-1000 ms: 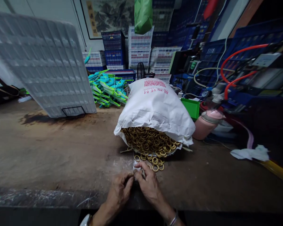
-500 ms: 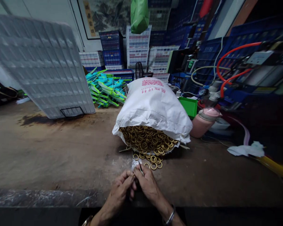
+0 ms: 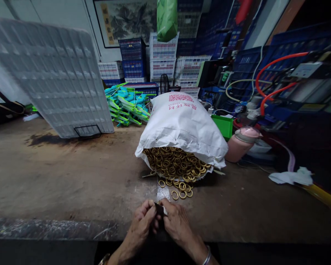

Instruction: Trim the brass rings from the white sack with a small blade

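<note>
My left hand (image 3: 141, 224) and my right hand (image 3: 176, 222) meet at the near edge of the workbench (image 3: 57, 180), fingers pinched together on a small dark flat piece (image 3: 160, 211) between them. Just beyond my fingers a clear plastic strip (image 3: 162, 192) lies on the bench. Several loose brass rings (image 3: 180, 191) lie past it, spilled from the open mouth of a white sack (image 3: 182, 125) lying on its side and full of the same rings (image 3: 173, 163).
A large grey moulded tray (image 3: 49, 73) leans on a wire stand at the left. Teal and green plastic parts (image 3: 127, 103) pile behind the sack. A pink bottle (image 3: 241, 143), a green box (image 3: 223, 125), crumpled white cloth (image 3: 291, 176), hoses and stacked crates fill the right and back.
My hands have drawn slightly back toward the bench edge. The small dark piece now shows between my fingertips, where a pale clear strip showed before.
</note>
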`<state>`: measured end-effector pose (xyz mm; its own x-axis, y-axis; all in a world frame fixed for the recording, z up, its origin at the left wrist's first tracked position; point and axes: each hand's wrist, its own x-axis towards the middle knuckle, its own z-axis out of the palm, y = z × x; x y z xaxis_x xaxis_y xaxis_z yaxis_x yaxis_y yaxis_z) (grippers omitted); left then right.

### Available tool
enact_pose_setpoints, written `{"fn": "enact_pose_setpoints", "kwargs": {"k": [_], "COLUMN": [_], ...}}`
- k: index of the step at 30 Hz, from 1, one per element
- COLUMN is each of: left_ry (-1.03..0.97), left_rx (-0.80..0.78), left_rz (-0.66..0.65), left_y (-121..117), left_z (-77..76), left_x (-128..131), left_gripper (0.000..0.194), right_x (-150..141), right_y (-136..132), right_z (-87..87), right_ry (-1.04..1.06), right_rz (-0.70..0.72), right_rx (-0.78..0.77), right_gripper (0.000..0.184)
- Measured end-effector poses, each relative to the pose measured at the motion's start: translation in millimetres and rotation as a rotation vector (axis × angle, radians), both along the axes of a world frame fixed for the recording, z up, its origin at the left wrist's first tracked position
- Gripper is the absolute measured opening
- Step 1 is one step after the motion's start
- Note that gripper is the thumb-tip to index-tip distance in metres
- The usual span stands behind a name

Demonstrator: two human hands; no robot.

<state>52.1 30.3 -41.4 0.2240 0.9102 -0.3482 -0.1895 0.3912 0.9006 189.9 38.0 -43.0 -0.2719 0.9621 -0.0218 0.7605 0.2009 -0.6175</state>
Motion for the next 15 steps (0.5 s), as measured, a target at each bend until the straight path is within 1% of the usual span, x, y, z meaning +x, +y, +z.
{"fn": "enact_pose_setpoints", "kwargs": {"k": [4,10,15], "left_ry": [0.036,0.089,0.097], "left_rx": [-0.002,0.054,0.097], "left_rz": [-0.003,-0.010,-0.018], "left_y": [-1.1,-1.9,-4.2], "left_z": [1.1,-1.1,-2.3], "left_x": [-1.1,-2.8,-4.1], "left_gripper": [0.045,0.042,0.038], "right_x": [-3.6,-5.2,-5.0], "right_y": [-0.4,0.1,0.5], "right_z": [-0.3,-0.8,-5.2], "right_ry": [-0.082,-0.113,-0.152], "right_rz": [0.007,0.008,0.031], "right_rx": [-0.002,-0.007,-0.017], "right_gripper": [0.031,0.031,0.029]}}
